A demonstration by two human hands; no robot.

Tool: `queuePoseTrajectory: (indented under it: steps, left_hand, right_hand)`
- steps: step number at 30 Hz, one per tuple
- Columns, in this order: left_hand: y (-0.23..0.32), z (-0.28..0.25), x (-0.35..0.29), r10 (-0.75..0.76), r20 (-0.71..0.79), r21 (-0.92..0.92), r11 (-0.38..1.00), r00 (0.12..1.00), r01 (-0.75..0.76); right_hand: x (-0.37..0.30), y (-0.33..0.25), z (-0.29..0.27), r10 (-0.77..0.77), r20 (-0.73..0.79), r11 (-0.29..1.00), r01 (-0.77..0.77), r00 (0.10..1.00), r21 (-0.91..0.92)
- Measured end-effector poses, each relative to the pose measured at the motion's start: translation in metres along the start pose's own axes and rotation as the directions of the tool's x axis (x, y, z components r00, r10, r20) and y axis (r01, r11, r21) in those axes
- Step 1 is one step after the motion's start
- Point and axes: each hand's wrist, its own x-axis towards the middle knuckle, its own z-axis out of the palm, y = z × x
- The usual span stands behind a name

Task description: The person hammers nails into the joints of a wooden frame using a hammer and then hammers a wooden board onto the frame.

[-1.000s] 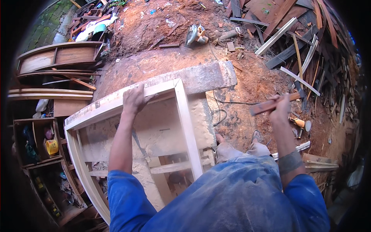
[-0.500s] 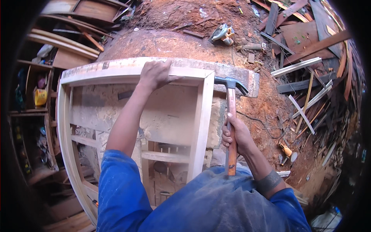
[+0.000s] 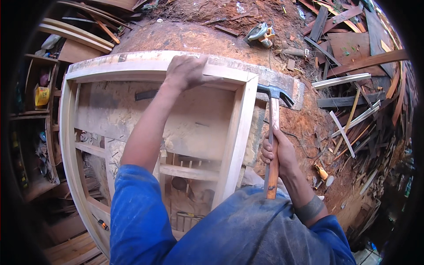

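Note:
A pale wooden frame (image 3: 240, 128) stands upright on a dusty slab in front of me. My left hand (image 3: 187, 70) grips the frame's top rail near its middle. In my right hand (image 3: 278, 152) is a claw hammer (image 3: 274, 132) with a wooden handle. Its steel head (image 3: 276, 92) sits just right of the frame's upper right corner, close to the wood. Blue sleeves cover both my upper arms.
A heap of scrap boards and offcuts (image 3: 353, 79) covers the red earth on the right. A small power tool (image 3: 260, 34) lies on the ground beyond the frame. Wooden shelves (image 3: 37, 115) with small items and curved planks (image 3: 75, 31) stand on the left.
My right hand swung the hammer in from the far right to the frame's upper right corner. The left hand stayed on the top rail, and the view moved closer to the frame.

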Motion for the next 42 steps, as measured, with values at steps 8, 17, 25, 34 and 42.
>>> queuePoseTrajectory:
  steps: [8,17,25,34,42]
  left_hand:
    - [0.006,-0.001,0.006,-0.006,0.017,0.145,0.989,1.000,0.004]
    - [0.003,0.004,0.001,0.002,-0.027,0.121,0.993,1.000,0.001]
    - [-0.003,0.007,0.002,0.018,-0.043,0.146,0.989,0.999,-0.012]
    - [0.000,0.002,0.005,0.028,-0.068,0.147,0.989,0.997,-0.017]
    - [-0.016,0.005,-0.006,0.010,-0.078,0.118,0.993,0.997,-0.001]
  right_hand:
    - [0.001,0.016,0.032,-0.058,-0.252,0.977,0.106,0.966,0.182]
    - [-0.040,-0.051,-0.126,-0.301,-0.580,0.859,0.479,0.757,0.179]
    - [-0.010,-0.008,-0.022,-0.130,-0.265,0.939,0.205,0.955,0.277]
    - [-0.009,-0.006,-0.037,-0.323,-0.701,0.800,0.579,0.636,0.158]
    - [-0.042,-0.053,-0.110,-0.348,-0.474,0.876,0.461,0.809,0.143]
